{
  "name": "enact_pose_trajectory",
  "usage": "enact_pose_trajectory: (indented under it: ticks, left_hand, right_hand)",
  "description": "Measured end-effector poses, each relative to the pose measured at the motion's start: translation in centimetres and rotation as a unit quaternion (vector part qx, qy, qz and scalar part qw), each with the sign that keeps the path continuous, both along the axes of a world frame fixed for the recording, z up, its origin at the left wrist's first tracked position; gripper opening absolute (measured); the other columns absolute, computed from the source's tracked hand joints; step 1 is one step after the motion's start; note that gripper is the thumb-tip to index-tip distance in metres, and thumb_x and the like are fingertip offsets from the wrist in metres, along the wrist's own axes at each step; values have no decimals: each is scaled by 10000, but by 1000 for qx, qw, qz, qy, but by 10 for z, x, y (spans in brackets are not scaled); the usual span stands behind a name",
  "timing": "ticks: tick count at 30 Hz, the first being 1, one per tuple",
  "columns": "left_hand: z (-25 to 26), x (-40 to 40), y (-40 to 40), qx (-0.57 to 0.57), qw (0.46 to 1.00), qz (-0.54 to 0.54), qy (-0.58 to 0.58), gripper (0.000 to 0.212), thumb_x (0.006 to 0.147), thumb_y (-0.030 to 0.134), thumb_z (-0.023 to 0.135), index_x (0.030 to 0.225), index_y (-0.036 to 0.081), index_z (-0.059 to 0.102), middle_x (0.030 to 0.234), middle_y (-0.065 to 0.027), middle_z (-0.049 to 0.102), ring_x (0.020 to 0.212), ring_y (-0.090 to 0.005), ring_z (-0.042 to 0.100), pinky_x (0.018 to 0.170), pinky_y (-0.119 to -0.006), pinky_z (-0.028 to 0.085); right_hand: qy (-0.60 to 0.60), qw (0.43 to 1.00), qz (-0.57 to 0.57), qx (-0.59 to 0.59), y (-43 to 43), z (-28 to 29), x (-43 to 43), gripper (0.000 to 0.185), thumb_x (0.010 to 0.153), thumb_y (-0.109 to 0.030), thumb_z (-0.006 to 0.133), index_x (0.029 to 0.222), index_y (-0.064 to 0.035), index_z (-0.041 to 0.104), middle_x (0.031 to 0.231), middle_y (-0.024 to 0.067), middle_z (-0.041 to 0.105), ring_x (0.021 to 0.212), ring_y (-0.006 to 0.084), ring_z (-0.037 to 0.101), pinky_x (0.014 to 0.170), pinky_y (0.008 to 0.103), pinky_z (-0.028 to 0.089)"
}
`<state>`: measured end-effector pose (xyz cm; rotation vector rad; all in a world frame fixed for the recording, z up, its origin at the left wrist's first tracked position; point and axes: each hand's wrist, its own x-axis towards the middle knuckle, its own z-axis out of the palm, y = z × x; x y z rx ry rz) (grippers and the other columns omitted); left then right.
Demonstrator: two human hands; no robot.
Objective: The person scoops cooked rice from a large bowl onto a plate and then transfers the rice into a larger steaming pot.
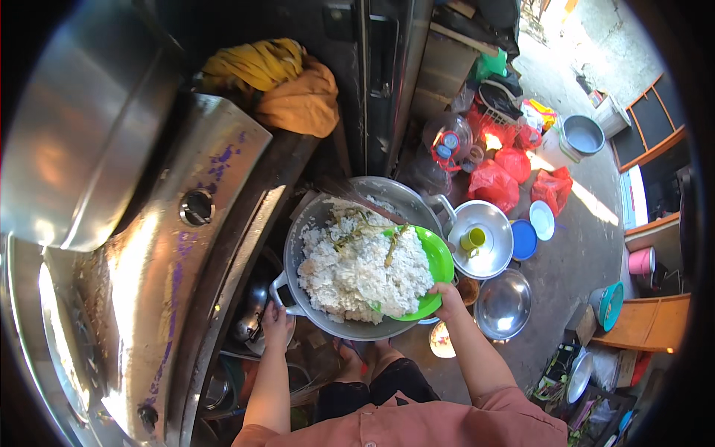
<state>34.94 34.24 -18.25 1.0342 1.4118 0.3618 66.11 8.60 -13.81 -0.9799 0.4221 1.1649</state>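
Note:
A large grey metal pan point(368, 334) with loop handles stands before me, heaped with cooked white rice point(357, 262). Wilted leaf stalks point(393, 246) lie on the rice. My left hand point(276, 321) is at the pan's left handle point(277, 290), its fingers around the lower part. My right hand point(447, 299) grips the rim of a bright green plastic plate point(438, 258), which is partly covered by rice at the right side of the pan. A dark flat thing, perhaps a wooden paddle point(363, 196), lies across the pan's far side.
Left, a metal stove point(195, 167) carries a big steel pot point(84, 123); cloths point(301, 95) lie beyond. On the floor at right are a metal basin with a yellow-green cup point(473, 238), another metal basin point(503, 304), a blue lid point(524, 239), red plastic bags point(494, 184) and large clear bottles point(447, 134).

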Motion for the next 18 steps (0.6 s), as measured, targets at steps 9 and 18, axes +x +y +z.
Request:
enact_pose_trajectory:
  ticks: [9, 18]
  left_hand:
    - [136, -10, -59, 3, 993, 77, -94, 517, 880, 432, 459, 1300, 146, 363, 1343, -71, 342, 1232, -247, 332, 947, -432, 329]
    - [267, 61, -82, -70, 930, 56, -356, 556, 891, 499, 359, 1286, 106, 357, 1344, -88, 335, 1249, -270, 293, 979, -449, 279]
  right_hand:
    - [-35, 992, 28, 118, -21, 113, 6, 525, 655, -74, 465, 1166, 43, 448, 1054, 170, 568, 947, 300, 566, 867, 407, 446]
    - [-131, 928, 128, 326, -3, 245, 10, 482, 733, -118, 491, 1183, 46, 435, 1166, 173, 522, 1051, 303, 520, 918, 416, 404]
